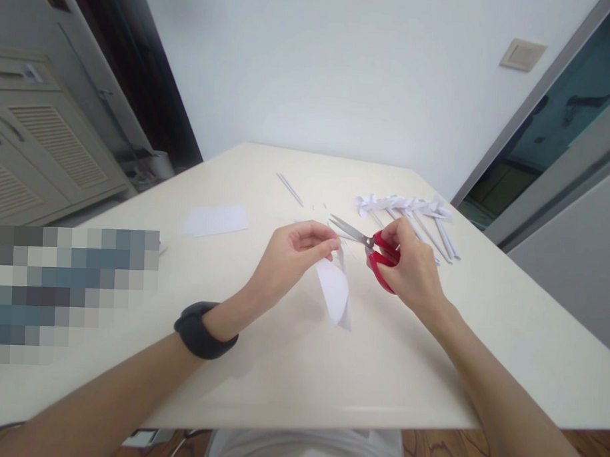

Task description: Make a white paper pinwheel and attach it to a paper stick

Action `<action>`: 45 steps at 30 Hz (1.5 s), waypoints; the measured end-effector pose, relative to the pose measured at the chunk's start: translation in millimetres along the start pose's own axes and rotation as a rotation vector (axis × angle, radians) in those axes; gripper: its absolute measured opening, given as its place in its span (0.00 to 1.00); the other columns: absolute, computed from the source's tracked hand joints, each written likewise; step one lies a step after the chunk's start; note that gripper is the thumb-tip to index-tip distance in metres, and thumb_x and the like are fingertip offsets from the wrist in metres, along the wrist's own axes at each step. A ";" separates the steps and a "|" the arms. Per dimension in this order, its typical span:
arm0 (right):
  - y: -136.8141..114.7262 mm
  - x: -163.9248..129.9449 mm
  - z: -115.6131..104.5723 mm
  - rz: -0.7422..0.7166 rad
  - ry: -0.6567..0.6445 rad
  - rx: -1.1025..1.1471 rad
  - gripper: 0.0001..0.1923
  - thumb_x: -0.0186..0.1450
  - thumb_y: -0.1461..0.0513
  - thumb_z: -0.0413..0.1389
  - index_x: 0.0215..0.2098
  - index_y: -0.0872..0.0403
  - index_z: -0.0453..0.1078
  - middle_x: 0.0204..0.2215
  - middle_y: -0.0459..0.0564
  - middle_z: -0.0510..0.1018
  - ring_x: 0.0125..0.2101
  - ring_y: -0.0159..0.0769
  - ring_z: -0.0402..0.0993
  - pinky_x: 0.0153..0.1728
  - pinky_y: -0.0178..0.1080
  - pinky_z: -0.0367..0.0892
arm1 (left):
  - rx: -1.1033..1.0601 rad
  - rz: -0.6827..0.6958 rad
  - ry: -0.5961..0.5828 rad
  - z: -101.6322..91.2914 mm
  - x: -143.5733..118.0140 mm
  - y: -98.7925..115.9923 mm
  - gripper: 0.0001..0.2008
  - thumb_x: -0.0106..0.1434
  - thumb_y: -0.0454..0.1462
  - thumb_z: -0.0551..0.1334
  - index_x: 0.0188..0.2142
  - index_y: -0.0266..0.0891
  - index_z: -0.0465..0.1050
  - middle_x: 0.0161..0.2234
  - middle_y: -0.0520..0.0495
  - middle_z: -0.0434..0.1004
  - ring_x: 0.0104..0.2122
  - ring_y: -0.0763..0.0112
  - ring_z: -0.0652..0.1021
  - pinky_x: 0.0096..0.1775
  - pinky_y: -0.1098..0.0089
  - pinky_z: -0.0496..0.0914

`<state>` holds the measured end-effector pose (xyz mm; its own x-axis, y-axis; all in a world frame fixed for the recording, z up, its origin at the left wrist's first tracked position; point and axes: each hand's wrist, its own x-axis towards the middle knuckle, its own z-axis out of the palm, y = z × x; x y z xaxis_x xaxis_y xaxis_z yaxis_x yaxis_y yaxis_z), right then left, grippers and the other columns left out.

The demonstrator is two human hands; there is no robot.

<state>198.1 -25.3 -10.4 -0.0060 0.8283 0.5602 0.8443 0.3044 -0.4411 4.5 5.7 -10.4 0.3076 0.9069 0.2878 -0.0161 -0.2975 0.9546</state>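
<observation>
Between the thumb and fingers of my left hand (299, 251) is pinched a piece of white paper (333, 289), which hangs down in a curl over the table. My right hand (411, 262) has its fingers in the red handles of a pair of scissors (368, 242). The scissors' blades are parted and point left, close to the fingertips of my left hand and the top of the paper. Whether the blades touch the paper I cannot tell.
Several white paper flowers on rolled stems (416, 209) lie at the right of the white table (279, 381). Flat white paper sheets (218, 220) lie at the left. Two thin paper rolls (289, 189) and small scraps lie farther back, before the wall. A blurred-out patch (67, 293) covers the left edge.
</observation>
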 end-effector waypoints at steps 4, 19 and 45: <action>-5.9 0.6 -5.8 0.031 -0.054 0.070 0.14 0.52 0.66 0.56 0.32 0.50 0.55 0.30 0.44 0.74 0.24 0.32 0.67 0.27 0.36 0.61 | -0.007 0.024 0.004 -0.1 0.4 -0.3 0.07 0.57 0.39 0.64 0.31 0.37 0.73 0.29 0.50 0.76 0.29 0.74 0.75 0.34 0.74 0.69; -11.0 -1.3 9.0 0.289 -0.210 0.910 0.17 0.54 0.62 0.63 0.33 0.50 0.57 0.29 0.42 0.74 0.27 0.28 0.66 0.29 0.34 0.61 | 0.124 0.171 -0.096 -0.8 -1.9 1.8 0.05 0.61 0.38 0.61 0.31 0.38 0.72 0.39 0.47 0.73 0.42 0.68 0.73 0.41 0.72 0.68; -9.4 -2.8 6.3 0.333 -0.378 0.985 0.14 0.55 0.62 0.62 0.32 0.51 0.60 0.30 0.42 0.75 0.22 0.26 0.61 0.23 0.33 0.57 | 0.050 0.052 -0.034 -7.2 2.9 2.3 0.07 0.60 0.40 0.61 0.33 0.37 0.72 0.39 0.45 0.76 0.37 0.69 0.74 0.40 0.71 0.68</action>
<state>186.8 -27.5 -12.2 -0.1631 0.9776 0.1331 0.0386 0.1412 -0.9892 -1.5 9.8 -6.8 0.3399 0.8792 0.3338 0.0139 -0.3595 0.9330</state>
